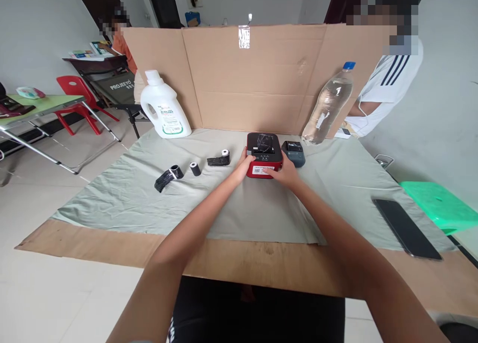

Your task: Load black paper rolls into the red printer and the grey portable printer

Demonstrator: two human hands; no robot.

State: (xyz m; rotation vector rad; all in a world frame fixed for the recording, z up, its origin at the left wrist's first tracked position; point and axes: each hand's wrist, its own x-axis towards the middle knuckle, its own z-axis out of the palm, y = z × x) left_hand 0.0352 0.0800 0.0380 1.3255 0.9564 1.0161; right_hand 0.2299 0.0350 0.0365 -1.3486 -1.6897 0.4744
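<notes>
A red-and-black receipt printer point(265, 157) sits on the grey cloth, with a crumpled black strip on its top and a white label on its front. My left hand point(243, 165) grips its left side, thumb on the top edge. On the opposite side my right hand point(287, 171) holds the body, a finger reaching across the front label. Just beyond that hand stands a smaller dark grey printer point(298, 159), also with black material on top. To the left lie a short black paper roll point(194, 169) and two rolls with black tails unwound, a nearer roll point(169, 177) and a farther roll point(219, 159).
Cardboard panels point(254, 79) wall off the back. A white detergent jug point(166, 109) leans there at left, a clear water bottle point(330, 104) at right. A black phone point(407, 228) lies near the right edge, beside a green stool point(440, 203). Two people are beyond the cardboard.
</notes>
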